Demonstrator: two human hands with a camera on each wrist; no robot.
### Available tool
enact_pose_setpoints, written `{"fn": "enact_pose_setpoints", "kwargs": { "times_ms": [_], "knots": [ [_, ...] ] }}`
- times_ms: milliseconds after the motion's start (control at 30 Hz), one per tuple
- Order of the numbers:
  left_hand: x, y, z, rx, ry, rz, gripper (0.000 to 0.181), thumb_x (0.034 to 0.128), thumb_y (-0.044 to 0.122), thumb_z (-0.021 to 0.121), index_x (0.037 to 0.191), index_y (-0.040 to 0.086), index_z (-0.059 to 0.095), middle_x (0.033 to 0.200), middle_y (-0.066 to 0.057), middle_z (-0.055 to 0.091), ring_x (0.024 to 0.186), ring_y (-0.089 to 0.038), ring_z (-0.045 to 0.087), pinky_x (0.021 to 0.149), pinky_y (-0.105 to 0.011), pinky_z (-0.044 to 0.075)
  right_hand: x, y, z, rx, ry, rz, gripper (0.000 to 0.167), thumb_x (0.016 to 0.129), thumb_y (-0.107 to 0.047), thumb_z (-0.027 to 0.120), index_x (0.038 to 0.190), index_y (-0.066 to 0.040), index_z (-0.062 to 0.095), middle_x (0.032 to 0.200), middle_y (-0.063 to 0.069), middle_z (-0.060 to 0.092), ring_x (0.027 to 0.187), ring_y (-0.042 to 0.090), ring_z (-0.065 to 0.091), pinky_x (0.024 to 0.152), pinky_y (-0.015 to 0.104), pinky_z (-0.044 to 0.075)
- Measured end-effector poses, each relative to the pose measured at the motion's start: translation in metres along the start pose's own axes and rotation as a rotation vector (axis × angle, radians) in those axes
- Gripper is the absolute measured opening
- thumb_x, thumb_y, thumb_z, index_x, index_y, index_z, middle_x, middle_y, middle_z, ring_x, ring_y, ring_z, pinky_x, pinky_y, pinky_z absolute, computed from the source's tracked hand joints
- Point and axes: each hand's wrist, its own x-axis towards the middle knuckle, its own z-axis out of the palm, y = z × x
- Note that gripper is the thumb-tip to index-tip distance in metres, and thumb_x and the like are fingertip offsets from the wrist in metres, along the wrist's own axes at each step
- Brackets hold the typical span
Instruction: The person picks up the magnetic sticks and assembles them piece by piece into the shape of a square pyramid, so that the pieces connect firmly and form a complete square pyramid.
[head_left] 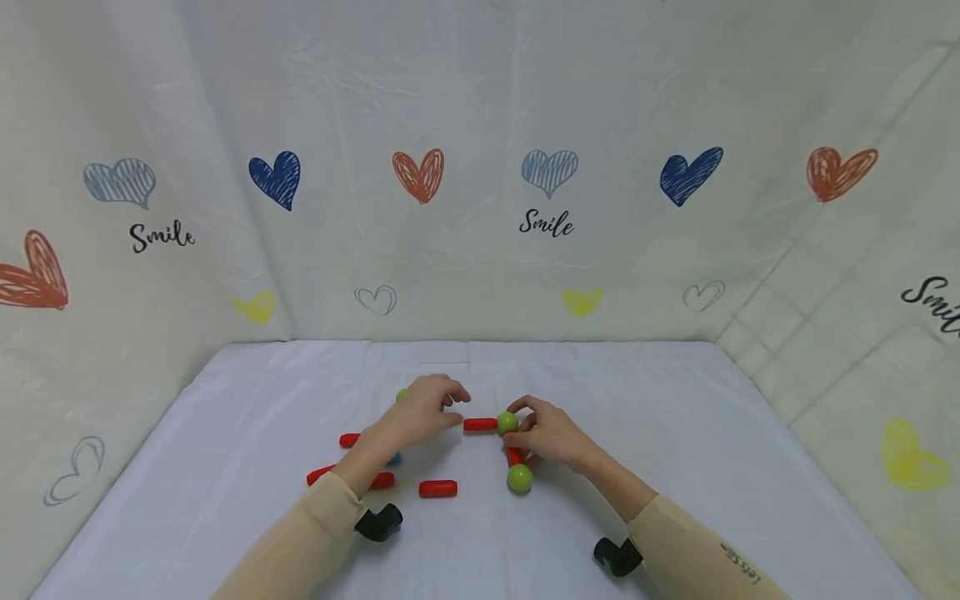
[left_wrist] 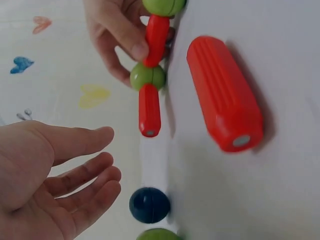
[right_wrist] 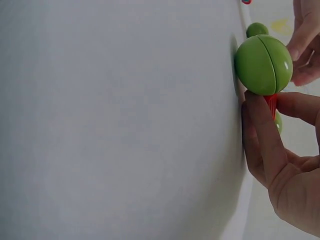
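Observation:
My right hand pinches a red stick between thumb and fingers. That stick joins a near green ball to a farther green ball. Another red stick extends left from the farther ball; its free end shows a silver disc in the left wrist view. My left hand hovers left of this joined piece, fingers loosely bent and apart, holding nothing. In the right wrist view the near green ball hides most of the gripped stick.
A loose red stick lies nearer me. More red sticks, a dark blue ball and a green ball lie left, partly behind my left arm. Black fittings sit by both forearms. A heart-printed cloth backs the table.

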Motion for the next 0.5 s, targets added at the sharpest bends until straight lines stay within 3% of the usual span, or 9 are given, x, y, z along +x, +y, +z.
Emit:
{"fn": "enact_pose_setpoints", "kwargs": {
  "times_ms": [500],
  "knots": [
    [-0.011,-0.021,-0.024,-0.022,0.13,-0.142,0.03,0.0907,0.006,0.078,0.12,0.005,0.072,0.117,-0.011,0.07,0.107,-0.03,0.063,0.09,-0.041,0.055,-0.001,0.0,0.0,0.014,0.005,-0.009,0.043,0.091,-0.013,0.078,0.128,-0.007,0.058,0.088,0.01,0.063,0.072,0.021,0.065,0.065,0.035,0.061]
  ]
}}
